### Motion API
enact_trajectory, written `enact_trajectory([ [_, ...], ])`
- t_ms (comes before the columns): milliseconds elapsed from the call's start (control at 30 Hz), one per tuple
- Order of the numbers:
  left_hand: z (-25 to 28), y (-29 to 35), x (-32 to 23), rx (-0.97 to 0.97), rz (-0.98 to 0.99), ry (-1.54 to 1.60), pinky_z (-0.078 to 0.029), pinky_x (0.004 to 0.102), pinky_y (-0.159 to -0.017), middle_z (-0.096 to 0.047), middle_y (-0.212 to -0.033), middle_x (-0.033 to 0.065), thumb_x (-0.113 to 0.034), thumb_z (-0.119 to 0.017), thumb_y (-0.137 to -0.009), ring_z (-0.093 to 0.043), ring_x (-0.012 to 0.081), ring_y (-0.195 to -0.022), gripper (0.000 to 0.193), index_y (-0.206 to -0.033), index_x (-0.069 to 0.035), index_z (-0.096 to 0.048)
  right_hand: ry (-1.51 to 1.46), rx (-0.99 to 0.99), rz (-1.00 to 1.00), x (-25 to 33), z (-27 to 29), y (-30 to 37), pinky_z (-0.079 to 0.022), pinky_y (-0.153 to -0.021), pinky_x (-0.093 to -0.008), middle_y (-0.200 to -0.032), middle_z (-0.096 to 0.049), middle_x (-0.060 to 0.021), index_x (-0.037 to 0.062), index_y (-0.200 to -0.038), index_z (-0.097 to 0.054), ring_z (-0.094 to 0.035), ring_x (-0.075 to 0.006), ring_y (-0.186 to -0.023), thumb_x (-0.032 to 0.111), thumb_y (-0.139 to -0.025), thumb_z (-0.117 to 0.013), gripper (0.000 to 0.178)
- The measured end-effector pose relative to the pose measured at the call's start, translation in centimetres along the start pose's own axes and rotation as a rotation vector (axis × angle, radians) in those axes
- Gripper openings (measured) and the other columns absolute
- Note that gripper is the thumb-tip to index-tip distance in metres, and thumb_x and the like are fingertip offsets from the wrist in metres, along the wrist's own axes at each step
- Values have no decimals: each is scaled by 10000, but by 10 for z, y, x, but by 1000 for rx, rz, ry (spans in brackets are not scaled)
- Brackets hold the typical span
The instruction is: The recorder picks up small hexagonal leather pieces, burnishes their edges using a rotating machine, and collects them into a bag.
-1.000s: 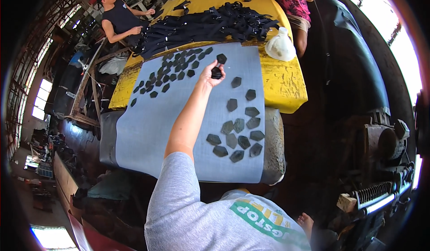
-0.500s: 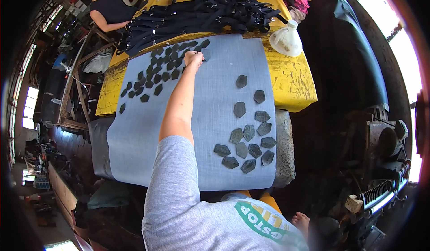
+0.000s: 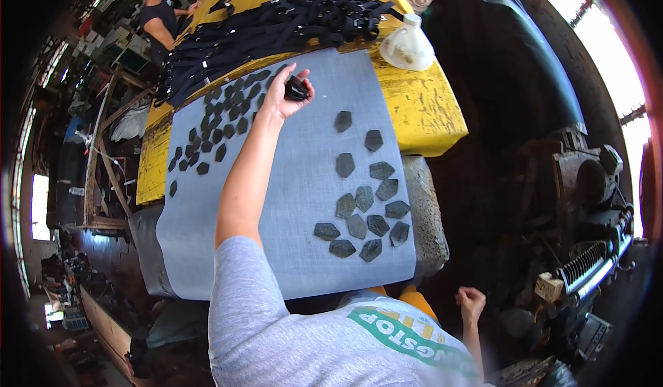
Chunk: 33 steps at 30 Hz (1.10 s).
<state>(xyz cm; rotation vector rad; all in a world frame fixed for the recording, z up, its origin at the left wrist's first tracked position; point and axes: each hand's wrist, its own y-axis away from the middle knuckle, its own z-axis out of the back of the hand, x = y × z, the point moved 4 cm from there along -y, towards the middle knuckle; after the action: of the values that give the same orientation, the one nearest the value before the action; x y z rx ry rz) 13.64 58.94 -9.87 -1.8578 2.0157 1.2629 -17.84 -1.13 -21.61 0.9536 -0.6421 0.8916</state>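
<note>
My left hand reaches far out over the blue-grey sheet, palm turned partly up. Its fingers curl round a small, rounded black object, whose kind I cannot make out. Left of that hand lies a scatter of dark five-sided pieces, partly hidden by hand and forearm. Larger dark greenish five-sided pieces lie spread out along the sheet's right side. Low at the right, beyond the sheet's near edge, my right hand hangs with its fingers curled in and nothing visible in them.
Behind the sheet, a heap of black straps with metal buckles covers much of the yellow table. A whitish plastic jug stands at its right. Two people are at the far side. Machinery stands to the right, a wooden frame left.
My left hand has turned from knuckles-up to palm partly up, showing the black object. My right hand has risen farther into view. The whole view has shifted slightly.
</note>
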Motion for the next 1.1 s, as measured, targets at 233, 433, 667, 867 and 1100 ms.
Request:
enact_trajectory([
  [233, -111, 88, 121, 495, 217, 9, -485, 375, -931, -460, -1263, 216, -39, -516, -839, -493, 297, -1149, 405, -1226, 52, -434, 115, -85, 539, 186, -33, -9, -323, -411, -276, -487, -472, -51, 9, -568, -487, -424, -111, -431, 118, -743, -732, 320],
  [433, -188, 160, 222, 674, 324, -117, -501, 336, -888, -483, -1276, 178, -114, -563, -872, -492, 267, -1173, 392, -1237, -8, -465, -73, -76, 903, 279, -11, 15, -478, -614, -236, -911, -609, -90, 41, -1060, -630, -587, -117, -662, 6, -770, -669, 295],
  [667, -252, 229, 309, 711, 317, -179, -492, 359, -891, -510, -1243, 173, -126, -606, -863, -525, 239, -1129, 386, -1230, -63, -505, -158, -334, 795, 254, 65, 21, -452, -510, -209, -811, -624, -56, 52, -932, -659, -573, -88, -592, 123, -689, -775, 278],
  [867, -310, 275, 356, 954, 302, -167, -494, 411, -902, -482, -1273, 195, -148, -629, -850, -518, 272, -1142, 447, -1249, -10, -482, -521, -259, 697, 224, 132, 46, -460, -559, -178, -810, -618, -33, -4, -879, -632, -585, -60, -630, -2, -750, -705, 148],
  [1100, -350, 277, 392, 839, 508, -87, -520, 357, -794, -537, -962, 109, -180, -549, -907, -579, 184, -847, 276, -1143, -40, -515, -845, -441, 615, 173, 238, 73, -438, -584, -195, -764, -613, -37, -9, -934, -620, -549, -77, -617, -3, -809, -646, 127],
])
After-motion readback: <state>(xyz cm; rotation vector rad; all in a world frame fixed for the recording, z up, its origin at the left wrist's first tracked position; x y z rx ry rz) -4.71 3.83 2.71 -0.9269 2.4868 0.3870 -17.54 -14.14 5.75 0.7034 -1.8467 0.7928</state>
